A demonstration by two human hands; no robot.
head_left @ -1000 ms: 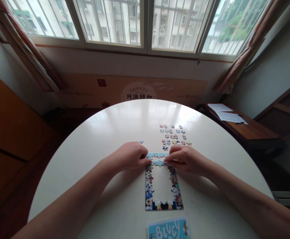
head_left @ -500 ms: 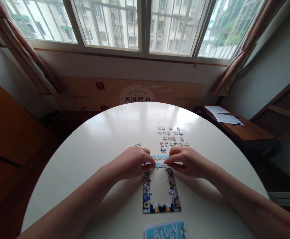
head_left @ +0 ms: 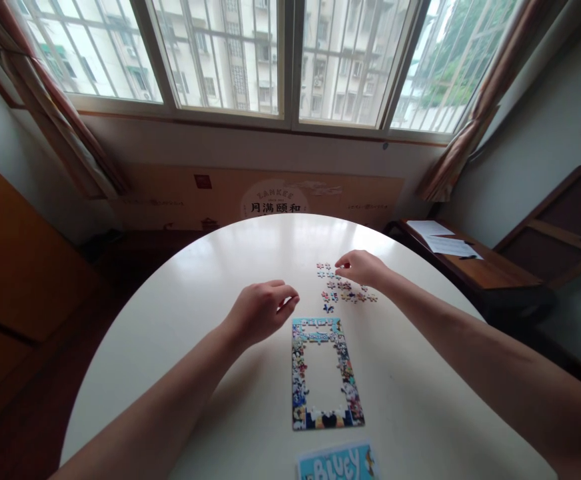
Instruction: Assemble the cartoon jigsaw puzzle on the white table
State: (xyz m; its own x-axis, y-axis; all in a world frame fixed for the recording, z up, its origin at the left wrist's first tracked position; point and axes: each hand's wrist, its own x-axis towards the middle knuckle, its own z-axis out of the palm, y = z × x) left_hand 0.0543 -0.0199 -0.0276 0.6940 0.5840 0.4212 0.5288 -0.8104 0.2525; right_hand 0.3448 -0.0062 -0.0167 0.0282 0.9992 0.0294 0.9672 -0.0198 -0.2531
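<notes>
My left hand [head_left: 260, 308] hovers just left of the puzzle's top edge. Its thumb and index finger curve toward each other with a small gap, and no piece shows between them. My right hand [head_left: 363, 268] is over the loose jigsaw pieces [head_left: 345, 286], thumb and index finger slightly apart beside the upper rows. It covers some of the pieces. Below both hands lies the partly assembled jigsaw puzzle [head_left: 298, 387], a colourful rectangular border around a bare middle. A blue strip with lettering crosses near its top. One dark blue piece [head_left: 328, 309] lies just above the puzzle.
A blue card marked "BLUEY" [head_left: 338, 463] lies at the near edge of view on the round white table [head_left: 190, 280]. A wooden side table [head_left: 470, 267] with papers [head_left: 445, 245] stands at the right. Barred windows and curtains are behind.
Both hands have left the puzzle's top strip. My right hand has moved up to the loose pieces, while my left has shifted slightly up and left. The view has tilted a little.
</notes>
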